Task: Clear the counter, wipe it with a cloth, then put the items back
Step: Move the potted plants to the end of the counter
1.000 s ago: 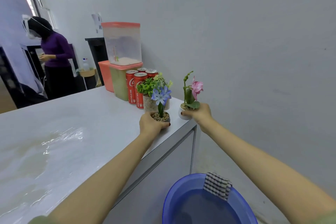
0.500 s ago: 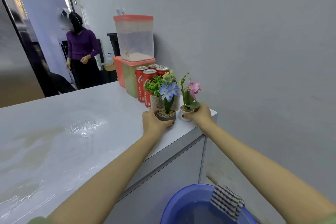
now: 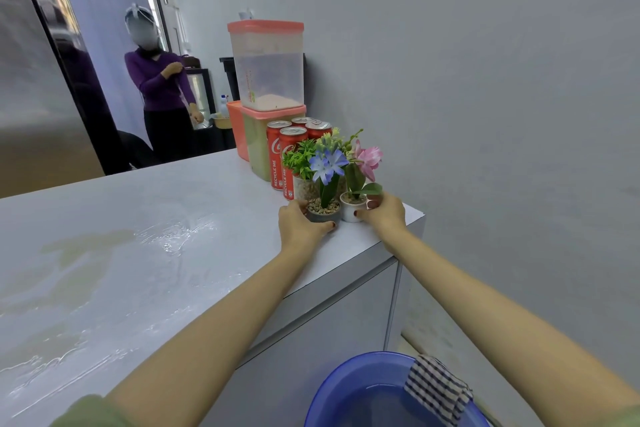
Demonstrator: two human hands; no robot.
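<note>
Head camera, sole view: looking forward and down from the person's head, facing the far corner of the counter (image 3: 156,218) against the wall (image 3: 485,80), sitting near it.

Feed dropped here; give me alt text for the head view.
Two hands hold small flower pots side by side on the counter, near its corner: left hand on a grey pot with a blue flower, right hand on a white pot with a pink one. Red cans and stacked containers stand behind; a checked cloth hangs on a blue basin below.
</note>
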